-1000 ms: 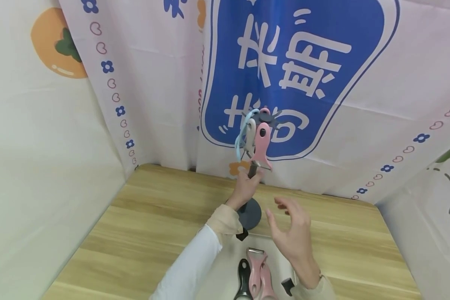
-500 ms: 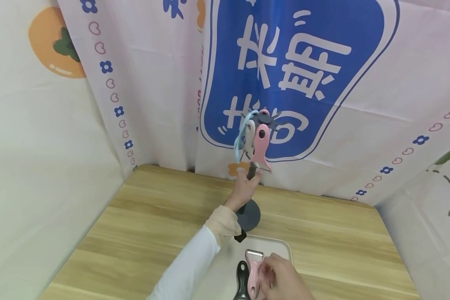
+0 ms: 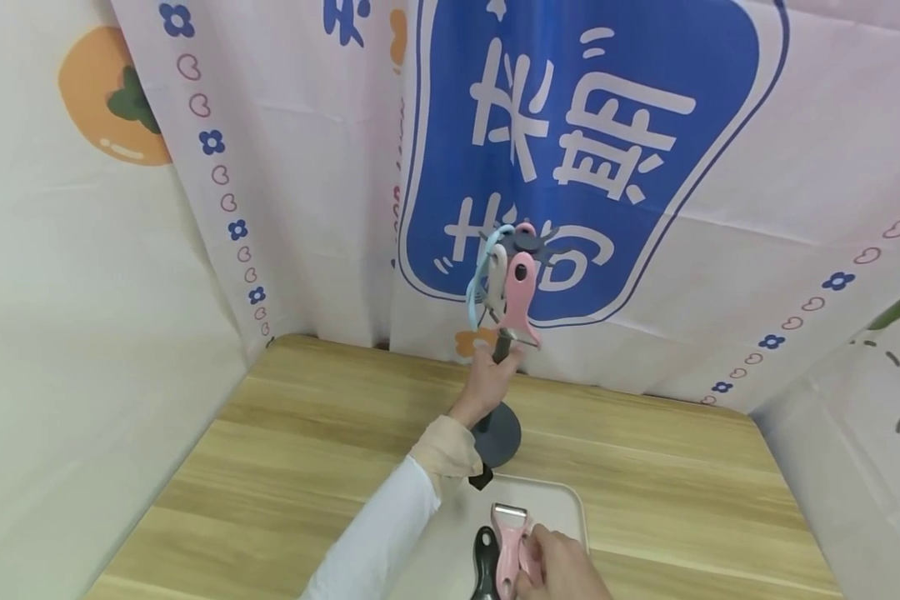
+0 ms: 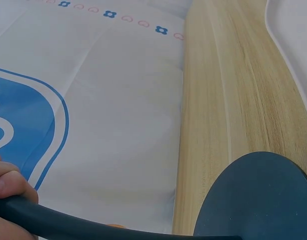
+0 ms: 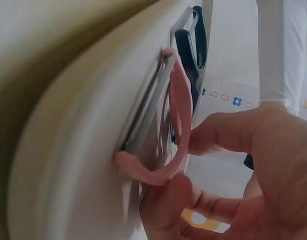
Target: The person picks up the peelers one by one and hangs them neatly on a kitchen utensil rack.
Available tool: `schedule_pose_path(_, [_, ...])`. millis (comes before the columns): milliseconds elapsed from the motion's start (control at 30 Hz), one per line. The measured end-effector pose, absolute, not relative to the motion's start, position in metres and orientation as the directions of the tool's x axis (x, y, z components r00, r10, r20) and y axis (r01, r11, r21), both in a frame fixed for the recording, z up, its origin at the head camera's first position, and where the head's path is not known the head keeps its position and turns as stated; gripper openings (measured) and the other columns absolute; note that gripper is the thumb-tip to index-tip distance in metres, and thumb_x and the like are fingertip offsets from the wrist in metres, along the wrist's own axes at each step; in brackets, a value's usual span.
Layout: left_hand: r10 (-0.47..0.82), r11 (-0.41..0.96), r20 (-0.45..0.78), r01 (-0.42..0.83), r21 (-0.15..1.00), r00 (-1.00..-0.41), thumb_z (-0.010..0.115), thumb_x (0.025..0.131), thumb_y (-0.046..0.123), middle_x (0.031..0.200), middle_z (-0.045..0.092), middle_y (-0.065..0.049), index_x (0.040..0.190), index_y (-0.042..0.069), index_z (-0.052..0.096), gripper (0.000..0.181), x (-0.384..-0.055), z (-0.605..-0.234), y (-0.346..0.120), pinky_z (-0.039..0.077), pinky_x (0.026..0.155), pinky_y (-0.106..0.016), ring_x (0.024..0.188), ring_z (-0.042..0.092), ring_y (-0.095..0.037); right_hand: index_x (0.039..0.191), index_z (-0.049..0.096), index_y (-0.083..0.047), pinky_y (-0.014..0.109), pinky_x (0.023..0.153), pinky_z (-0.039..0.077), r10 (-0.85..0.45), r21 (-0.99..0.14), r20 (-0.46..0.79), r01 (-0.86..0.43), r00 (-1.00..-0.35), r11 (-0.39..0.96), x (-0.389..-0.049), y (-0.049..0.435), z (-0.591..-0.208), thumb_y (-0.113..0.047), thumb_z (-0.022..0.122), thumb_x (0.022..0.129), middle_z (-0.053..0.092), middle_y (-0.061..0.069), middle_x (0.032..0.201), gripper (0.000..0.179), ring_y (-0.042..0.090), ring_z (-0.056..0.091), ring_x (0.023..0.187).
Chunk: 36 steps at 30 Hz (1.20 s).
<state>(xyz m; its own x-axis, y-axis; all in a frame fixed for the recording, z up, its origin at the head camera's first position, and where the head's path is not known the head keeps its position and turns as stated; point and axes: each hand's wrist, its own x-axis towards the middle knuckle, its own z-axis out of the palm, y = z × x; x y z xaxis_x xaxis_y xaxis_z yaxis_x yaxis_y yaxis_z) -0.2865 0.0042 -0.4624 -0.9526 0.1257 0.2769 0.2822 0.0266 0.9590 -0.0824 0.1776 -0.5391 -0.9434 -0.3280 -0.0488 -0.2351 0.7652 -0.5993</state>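
Note:
My left hand (image 3: 486, 379) grips the dark pole (image 4: 68, 217) of a hook stand with a round base (image 3: 502, 437). On its hooked top (image 3: 527, 242) hang a pink peeler (image 3: 521, 287), a grey-white handled tool (image 3: 497, 271) and a light blue looped thing (image 3: 478, 279). Low in the head view, my right hand (image 3: 567, 568) is at the cream tray (image 3: 562, 490). There, thumb and fingers pinch a pink peeler (image 5: 182, 110), its metal blade facing the tray. Beside it lie another pink peeler (image 3: 507, 546) and a black peeler (image 3: 485, 558).
The wooden table (image 3: 322, 400) ends at a printed cloth (image 3: 330, 208) hung behind it. Light cloth walls (image 3: 105, 350) stand on both sides. A black angular piece (image 3: 481, 477) sits at the tray's back left edge, close to the stand base.
My right hand has come down from above the tray's right side to the pink peeler and pinches it. The left hand keeps its grip on the pole.

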Motion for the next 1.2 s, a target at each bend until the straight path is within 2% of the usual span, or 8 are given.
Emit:
schedule_pose_path(133, [0.113, 0.024, 0.273, 0.277, 0.96, -0.955, 0.057, 0.107, 0.03, 0.047, 0.034, 0.011, 0.055, 0.018, 0.04, 0.056, -0.286, -0.464, 0.005, 0.024, 0.043, -0.026, 0.043, 0.028, -0.008, 0.085, 0.055, -0.017, 0.022, 0.047, 0.036, -0.294, -0.604, -0.075, -0.191, -0.953, 0.774, -0.08, 0.177, -0.539, -0.021, 0.08, 0.077, 0.047, -0.011, 0.063, 0.026, 0.002, 0.042, 0.054])
schedule_pose_path(367, [0.123, 0.036, 0.28, 0.287, 0.957, -0.952, 0.058, 0.107, 0.031, 0.048, 0.033, 0.011, 0.057, 0.018, 0.04, 0.055, -0.288, -0.466, 0.006, 0.023, 0.044, -0.026, 0.043, 0.028, -0.008, 0.088, 0.058, -0.013, 0.023, 0.049, 0.04, -0.249, -0.622, -0.159, -0.099, -0.955, 0.777, -0.081, 0.184, -0.535, -0.018, 0.078, 0.078, 0.054, -0.006, 0.067, 0.023, 0.007, 0.049, 0.056])
schedule_pose_path(600, [0.127, 0.036, 0.288, 0.295, 0.955, -0.949, 0.058, 0.108, 0.03, 0.048, 0.033, 0.011, 0.056, 0.018, 0.039, 0.056, -0.288, -0.466, 0.005, 0.023, 0.044, -0.026, 0.043, 0.028, -0.008, 0.088, 0.056, -0.013, 0.024, 0.05, 0.039, -0.214, -0.602, -0.16, -0.076, -0.964, 0.795, -0.08, 0.195, -0.526, -0.016, 0.079, 0.079, 0.052, -0.004, 0.066, 0.025, 0.009, 0.049, 0.056])
schedule_pose_path(767, [0.13, 0.032, 0.282, 0.289, 0.957, -0.95, 0.057, 0.108, 0.028, 0.047, 0.032, 0.011, 0.056, 0.018, 0.039, 0.056, -0.288, -0.465, 0.005, 0.023, 0.043, -0.027, 0.043, 0.027, -0.008, 0.09, 0.057, -0.015, 0.021, 0.052, 0.04, -0.181, -0.594, -0.038, -0.124, -0.983, 0.795, -0.081, 0.195, -0.509, -0.014, 0.084, 0.08, 0.051, -0.009, 0.066, 0.029, 0.003, 0.045, 0.056])
schedule_pose_path(1000, [0.124, 0.034, 0.274, 0.28, 0.959, -0.954, 0.058, 0.107, 0.032, 0.047, 0.033, 0.011, 0.056, 0.018, 0.04, 0.056, -0.287, -0.464, 0.006, 0.023, 0.043, -0.026, 0.042, 0.028, -0.008, 0.105, 0.065, -0.013, 0.02, 0.058, 0.052, -0.126, -0.665, 0.139, -0.187, -0.982, 0.723, -0.086, 0.187, -0.473, -0.006, 0.086, 0.084, 0.059, -0.014, 0.075, 0.03, -0.002, 0.054, 0.064])
schedule_pose_path(1100, [0.124, 0.039, 0.276, 0.282, 0.959, -0.953, 0.058, 0.107, 0.031, 0.047, 0.032, 0.011, 0.055, 0.018, 0.04, 0.057, -0.288, -0.464, 0.006, 0.023, 0.043, -0.026, 0.042, 0.027, -0.008, 0.109, 0.067, -0.011, 0.021, 0.059, 0.055, -0.127, -0.648, 0.271, -0.278, -0.954, 0.709, -0.09, 0.185, -0.461, -0.001, 0.086, 0.082, 0.063, -0.014, 0.08, 0.035, -0.004, 0.057, 0.067])
schedule_pose_path(1200, [0.121, 0.045, 0.275, 0.282, 0.958, -0.954, 0.058, 0.107, 0.032, 0.047, 0.032, 0.012, 0.055, 0.018, 0.04, 0.057, -0.287, -0.464, 0.005, 0.023, 0.043, -0.027, 0.042, 0.027, -0.008, 0.114, 0.068, -0.009, 0.021, 0.061, 0.057, -0.154, -0.601, 0.409, -0.393, -0.899, 0.696, -0.095, 0.185, -0.451, 0.004, 0.087, 0.078, 0.065, -0.013, 0.082, 0.043, -0.005, 0.059, 0.07])
